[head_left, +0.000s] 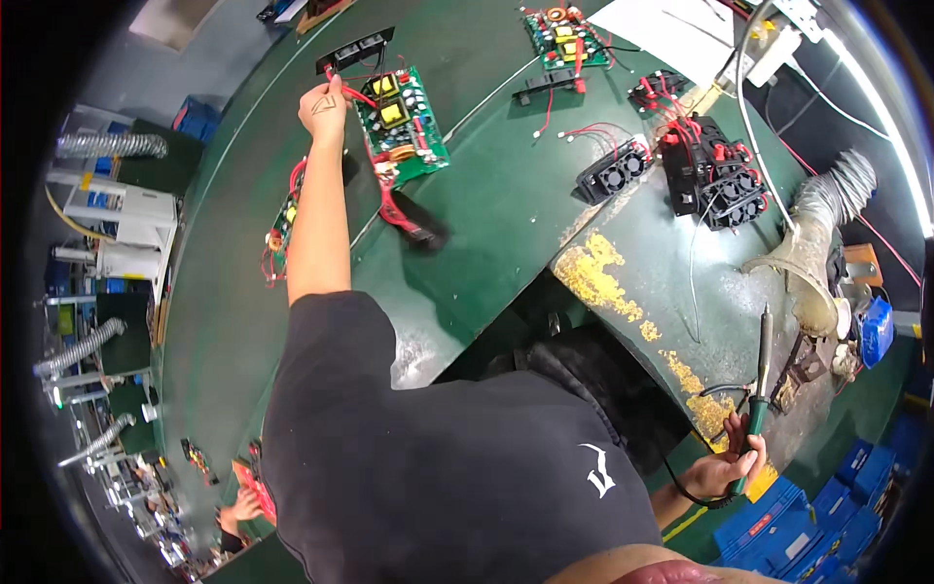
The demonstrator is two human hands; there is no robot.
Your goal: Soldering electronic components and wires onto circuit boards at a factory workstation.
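At the far left of the table my left hand [323, 109] is closed in a pinch on a thick red wire [362, 96]. That wire runs beside a black socket panel [356, 51] and a green circuit board [420, 117] with yellow transformers. Red wires and a dark, blurred part [420, 226] trail from the board's near end. On the right, my right hand [722, 469] grips a soldering iron [756, 414] by its green handle, the metal tip pointing up. A black cord hangs below that hand.
Black fan units [615, 167] with red wires lie on the right, near a fan housing [715, 175]. Behind them is another circuit board [567, 39]. A duct funnel [803, 282] stands beside the iron. Blue bins [778, 526] sit lower right. Another person's hand [245, 506] is lower left.
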